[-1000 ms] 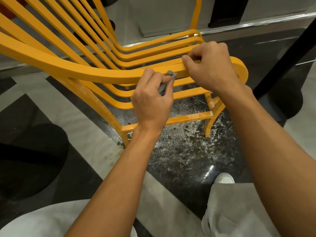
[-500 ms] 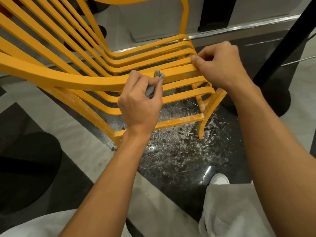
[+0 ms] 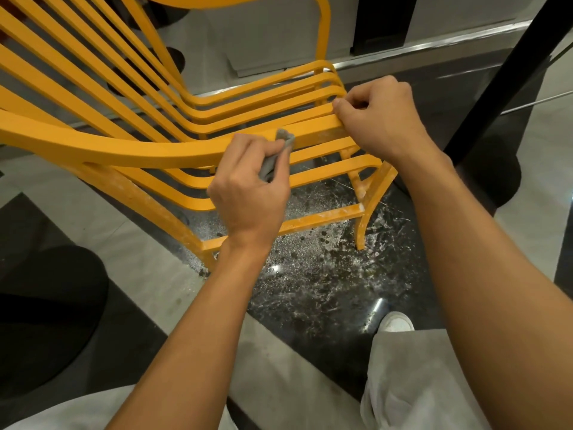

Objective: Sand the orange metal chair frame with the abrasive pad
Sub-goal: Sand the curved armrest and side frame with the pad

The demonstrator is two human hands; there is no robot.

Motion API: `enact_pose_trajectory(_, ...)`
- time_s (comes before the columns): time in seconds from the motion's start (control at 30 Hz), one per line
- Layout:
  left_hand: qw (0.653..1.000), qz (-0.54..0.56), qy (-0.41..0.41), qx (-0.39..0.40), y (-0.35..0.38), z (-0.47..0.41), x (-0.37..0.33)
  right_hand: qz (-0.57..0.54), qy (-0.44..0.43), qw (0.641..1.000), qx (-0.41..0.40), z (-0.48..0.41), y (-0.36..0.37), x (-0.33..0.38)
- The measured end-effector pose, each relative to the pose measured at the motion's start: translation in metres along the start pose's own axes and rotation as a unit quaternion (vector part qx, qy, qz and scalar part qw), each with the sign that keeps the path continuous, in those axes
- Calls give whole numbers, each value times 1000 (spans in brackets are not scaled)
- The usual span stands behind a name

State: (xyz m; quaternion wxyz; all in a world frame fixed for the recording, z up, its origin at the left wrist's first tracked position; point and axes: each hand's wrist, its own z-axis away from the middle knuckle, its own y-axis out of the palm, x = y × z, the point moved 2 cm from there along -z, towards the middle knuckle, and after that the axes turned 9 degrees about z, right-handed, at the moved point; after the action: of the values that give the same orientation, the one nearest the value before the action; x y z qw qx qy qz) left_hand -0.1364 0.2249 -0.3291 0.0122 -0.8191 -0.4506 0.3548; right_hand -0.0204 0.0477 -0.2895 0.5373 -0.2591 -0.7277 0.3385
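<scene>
Left hand (image 3: pixel 248 193) pinching grey pad (image 3: pixel 280 150), pressing it against near rail of orange chair (image 3: pixel 124 150). Right hand (image 3: pixel 378 119) gripping rail end. Legs and floor (image 3: pixel 325 283) showing pale dust; upper slats looking untouched, likely remaining.

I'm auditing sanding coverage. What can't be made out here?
Head view only:
- abrasive pad: mostly wrapped in the left hand; its working face is hidden.
- orange chair frame: slats cut off by top and left edges.
- rail: end covered by the right hand.
</scene>
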Motion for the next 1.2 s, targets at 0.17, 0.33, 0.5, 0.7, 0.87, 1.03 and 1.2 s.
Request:
enact_pose_trajectory(0.17, 1000, -18, -1, 3, 7, 0, -3, -11, -2, 1000, -2, 0, 0, -2)
enact_pose_trajectory(0.33, 1000, -19, -20, -3, 0, 7, 4, -5, -6, 1000, 2, -1, 0, -3)
enact_pose_trajectory(0.5, 999, -19, 19, 18, 28, -4, -18, -6, -2, 1000, -4, 3, -3, -2)
enact_pose_trajectory(0.7, 999, -41, -21, -13, 12, 6, -4, -19, 1, 1000, 3, 1, -9, -5)
enact_pose_trajectory(0.87, 998, -42, 13, 34, 33, 0, -21, -16, 2, 1000, -5, 1, -9, -7)
enact_pose_trajectory(1.03, 998, -53, -38, -6, 13, 10, -2, -37, 13, 999, -4, -1, -12, -16)
enact_pose_trajectory(1.2, 999, -48, -21, 10, 28, 5, -16, -36, 15, 999, -3, -2, -11, -18)
